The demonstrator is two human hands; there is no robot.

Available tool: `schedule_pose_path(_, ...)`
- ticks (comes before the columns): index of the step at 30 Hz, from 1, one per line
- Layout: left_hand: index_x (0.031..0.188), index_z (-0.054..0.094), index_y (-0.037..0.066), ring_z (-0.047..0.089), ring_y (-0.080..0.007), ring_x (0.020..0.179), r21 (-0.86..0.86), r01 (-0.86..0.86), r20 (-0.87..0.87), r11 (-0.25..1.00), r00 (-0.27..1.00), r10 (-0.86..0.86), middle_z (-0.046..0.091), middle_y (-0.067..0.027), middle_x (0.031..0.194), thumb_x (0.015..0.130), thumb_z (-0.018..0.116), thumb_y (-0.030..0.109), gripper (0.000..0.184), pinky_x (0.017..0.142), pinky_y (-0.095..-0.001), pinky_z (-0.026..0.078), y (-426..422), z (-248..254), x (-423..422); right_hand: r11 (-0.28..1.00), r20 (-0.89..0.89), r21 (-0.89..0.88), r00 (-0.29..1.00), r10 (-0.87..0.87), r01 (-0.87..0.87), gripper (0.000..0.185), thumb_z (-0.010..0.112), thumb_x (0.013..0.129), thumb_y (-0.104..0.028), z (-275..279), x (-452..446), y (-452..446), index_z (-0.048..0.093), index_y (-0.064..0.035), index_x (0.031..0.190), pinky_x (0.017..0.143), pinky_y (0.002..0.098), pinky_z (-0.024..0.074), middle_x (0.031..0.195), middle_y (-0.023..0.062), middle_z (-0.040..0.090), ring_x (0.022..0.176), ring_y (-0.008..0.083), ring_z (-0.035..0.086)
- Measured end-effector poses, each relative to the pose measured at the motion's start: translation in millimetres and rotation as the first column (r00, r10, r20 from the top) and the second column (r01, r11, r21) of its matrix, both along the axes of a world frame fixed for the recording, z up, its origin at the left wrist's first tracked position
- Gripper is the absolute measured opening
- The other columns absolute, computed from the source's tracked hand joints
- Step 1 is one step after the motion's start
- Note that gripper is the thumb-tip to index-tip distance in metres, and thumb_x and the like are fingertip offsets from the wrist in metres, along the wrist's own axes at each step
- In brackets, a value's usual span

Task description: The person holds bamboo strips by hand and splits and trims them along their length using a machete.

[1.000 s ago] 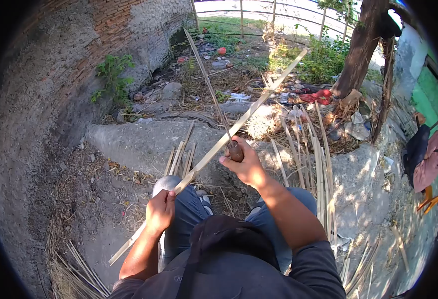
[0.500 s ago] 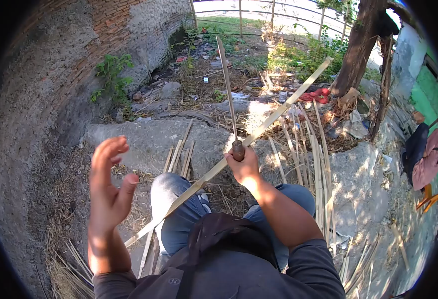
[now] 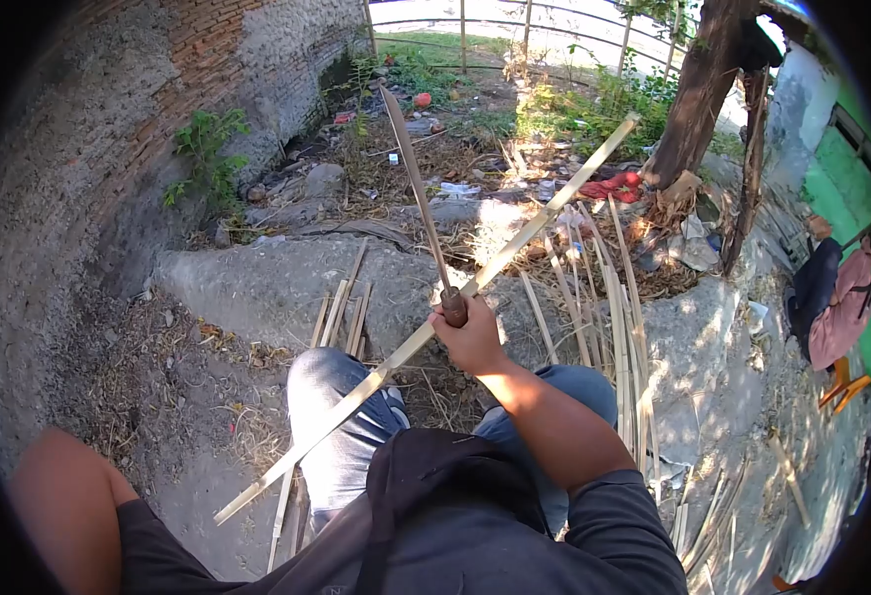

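My right hand (image 3: 474,340) is closed around the brown handle of a machete (image 3: 417,183), out in front of my knees. The long blade points up and away, leaning left. A pale split bamboo strip (image 3: 368,383) runs diagonally through the same grip, crossing behind the handle. Its far end rises to the upper right, and its near end passes over my left knee toward the lower left. Of my left arm (image 3: 70,506) only the part around the elbow shows at the lower left edge; the left hand is out of view.
Several bamboo strips (image 3: 621,347) lie on the ground to the right, and a few more (image 3: 336,315) lean on a low concrete ledge (image 3: 247,283). A rough wall (image 3: 68,169) stands left, a tree trunk (image 3: 698,94) upper right. A person in pink (image 3: 845,297) sits far right.
My left hand, open and raised beside my left knee before, has swung down and left out of view. The right hand keeps its grip on machete and strip, with the blade tipped further left.
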State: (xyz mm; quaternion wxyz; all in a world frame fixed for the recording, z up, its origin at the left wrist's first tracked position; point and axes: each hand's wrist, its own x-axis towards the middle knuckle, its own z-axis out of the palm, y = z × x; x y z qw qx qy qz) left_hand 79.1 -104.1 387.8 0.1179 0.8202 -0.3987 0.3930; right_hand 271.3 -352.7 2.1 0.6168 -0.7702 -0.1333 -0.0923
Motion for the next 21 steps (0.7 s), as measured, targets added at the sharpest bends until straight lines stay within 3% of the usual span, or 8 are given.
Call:
schedule_pose_path(9, 0.144, 0.048, 0.0, 0.058, -0.0349, 0.127, 0.015, -0.006, -0.051, 1.0, 0.999, 0.006, 0.055, -0.021, 0.143, 0.094, 0.054, 0.069, 0.085, 0.104, -0.0469, 0.05, -6.5, -4.9, 6.3, 1.0, 0.034, -0.015, 0.999, 0.004, -0.004, 0.02, 0.079, 0.083, -0.017, 10.0, -5.9, -3.8, 0.071, -0.0022, 0.094, 0.075, 0.0428, 0.0535, 0.086, 0.0171, 0.067, 0.079, 0.0316, 0.068)
schedule_pose_path(12, 0.144, 0.049, 0.0, 0.059, -0.0349, 0.126, 0.02, -0.001, -0.051, 1.0, 0.999, 0.002, 0.055, -0.021, 0.142, 0.094, 0.054, 0.069, 0.085, 0.104, -0.0469, 0.05, -6.9, -5.7, 8.8, 0.994, 0.035, -0.104, 0.999, -0.022, 0.025, 0.021, 0.08, 0.083, -0.018, 11.2, -5.3, -4.9, 0.071, -0.0022, 0.094, 0.075, 0.0428, 0.0537, 0.085, 0.0172, 0.067, 0.079, 0.0317, 0.068)
schedule_pose_path(21, 0.142, 0.049, 0.0, 0.059, -0.035, 0.125, 0.034, 0.0, -0.064, 0.999, 0.998, 0.002, 0.055, -0.0211, 0.141, 0.093, 0.057, 0.068, 0.085, 0.103, -0.047, 0.05, -6.5, -9.4, 9.4, 1.0, 0.001, -0.028, 1.0, 0.009, -0.009, 0.022, 0.08, 0.084, -0.018, 9.3, -4.6, -2.9, 0.072, -0.0016, 0.095, 0.075, 0.0424, 0.0538, 0.086, 0.0168, 0.067, 0.079, 0.0315, 0.069)
